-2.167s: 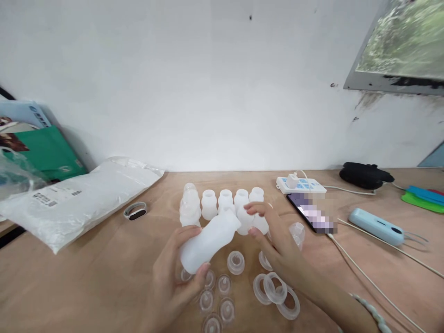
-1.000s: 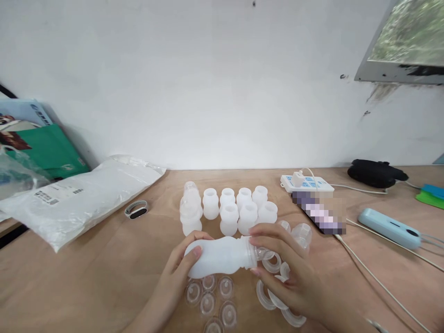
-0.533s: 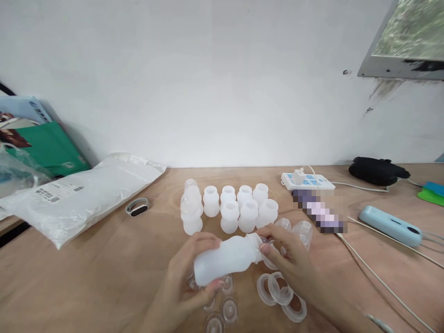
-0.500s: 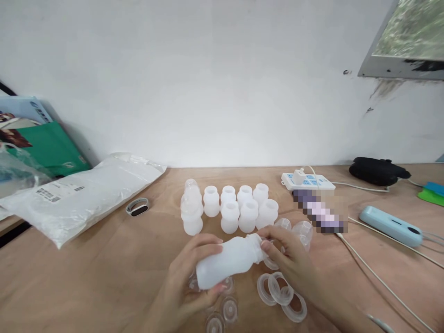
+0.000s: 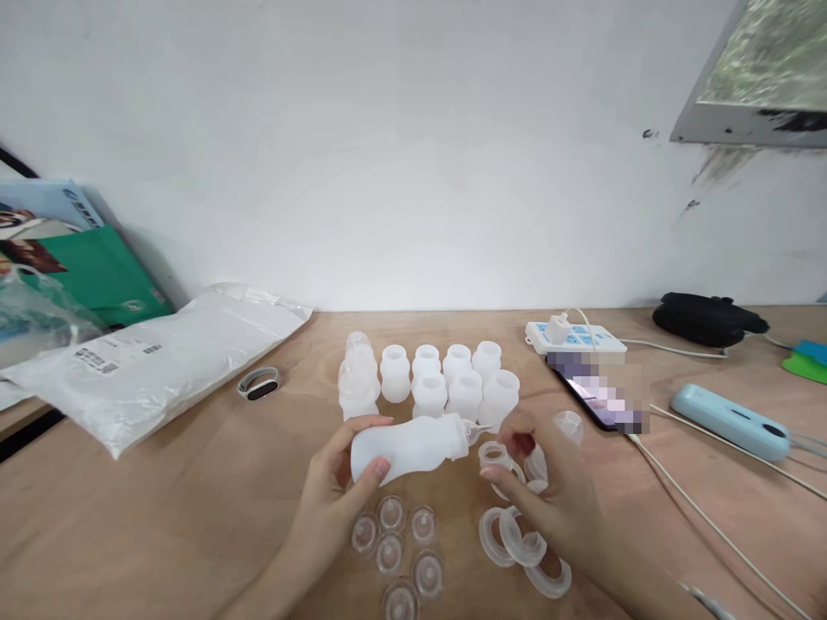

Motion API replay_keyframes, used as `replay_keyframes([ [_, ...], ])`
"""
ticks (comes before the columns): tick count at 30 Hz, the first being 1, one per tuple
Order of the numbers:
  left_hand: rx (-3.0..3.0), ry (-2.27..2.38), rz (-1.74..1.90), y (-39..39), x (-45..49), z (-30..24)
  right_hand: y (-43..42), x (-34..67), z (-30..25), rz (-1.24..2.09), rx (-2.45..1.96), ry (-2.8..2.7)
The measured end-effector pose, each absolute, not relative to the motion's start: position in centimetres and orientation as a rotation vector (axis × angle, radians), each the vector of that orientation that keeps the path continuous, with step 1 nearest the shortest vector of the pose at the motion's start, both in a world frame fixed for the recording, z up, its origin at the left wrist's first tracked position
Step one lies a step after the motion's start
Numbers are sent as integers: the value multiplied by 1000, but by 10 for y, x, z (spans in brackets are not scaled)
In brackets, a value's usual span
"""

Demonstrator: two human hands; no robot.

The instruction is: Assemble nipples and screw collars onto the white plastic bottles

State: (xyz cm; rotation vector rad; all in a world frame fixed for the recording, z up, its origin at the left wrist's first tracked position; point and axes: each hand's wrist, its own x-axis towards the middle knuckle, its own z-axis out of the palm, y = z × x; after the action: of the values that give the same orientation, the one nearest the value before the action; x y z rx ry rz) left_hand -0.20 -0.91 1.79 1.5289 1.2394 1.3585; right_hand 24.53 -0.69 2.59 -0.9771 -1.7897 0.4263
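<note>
My left hand [image 5: 352, 474] is wrapped round a white baby bottle [image 5: 407, 449], tilted on its side with its neck to the right. A clear nipple [image 5: 475, 430] sits in the bottle's mouth, its tip pointing right. Beside that tip, my right hand [image 5: 543, 478] has its thumb and curled fingers apart, next to a translucent screw ring [image 5: 494, 455]; whether it touches the ring is hard to see. More clear rings [image 5: 549, 581] lie below that hand. Several clear nipples [image 5: 389, 553] rest on the table under the bottle.
Open white bottles [image 5: 463, 392] stand in two rows behind my hands, with capped bottles [image 5: 358, 379] at their left. A white plastic package [image 5: 187, 353] and wristband [image 5: 258, 385] lie left. Rightward are a phone [image 5: 594, 392], power strip [image 5: 598, 340], cables and a light-blue device [image 5: 730, 422].
My right hand has come off the bottle neck and moved right and slightly down, exposing the nipple. My left hand has lifted the bottle slightly up and left, uncovering the nipples on the table.
</note>
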Motion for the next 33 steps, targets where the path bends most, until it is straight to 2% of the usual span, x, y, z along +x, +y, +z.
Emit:
replay_keyframes([
  [3,1430,1227,1277,-9,0,21,-3,245,23,243,-915,-1894],
  [9,1601,1164,1293,-15,-3,21,-3,240,24,439,-919,-1981],
  [11,1809,1075,1343,-17,-6,17,-2,240,24,556,-1009,-1916],
  [14,2142,880,1371,-18,-10,13,0,241,22,910,-1121,-1836],
  [17,2213,837,1355,-19,-11,11,1,243,22,1150,-1080,-1750],
  [22,1865,1102,1394,-17,-6,13,-3,247,27,1146,-945,-1718],
  [26,1720,1128,1384,-16,-2,16,-6,247,29,1110,-981,-1820],
  [33,2082,896,1347,-22,-5,8,2,241,20,1224,-1086,-1686],
])
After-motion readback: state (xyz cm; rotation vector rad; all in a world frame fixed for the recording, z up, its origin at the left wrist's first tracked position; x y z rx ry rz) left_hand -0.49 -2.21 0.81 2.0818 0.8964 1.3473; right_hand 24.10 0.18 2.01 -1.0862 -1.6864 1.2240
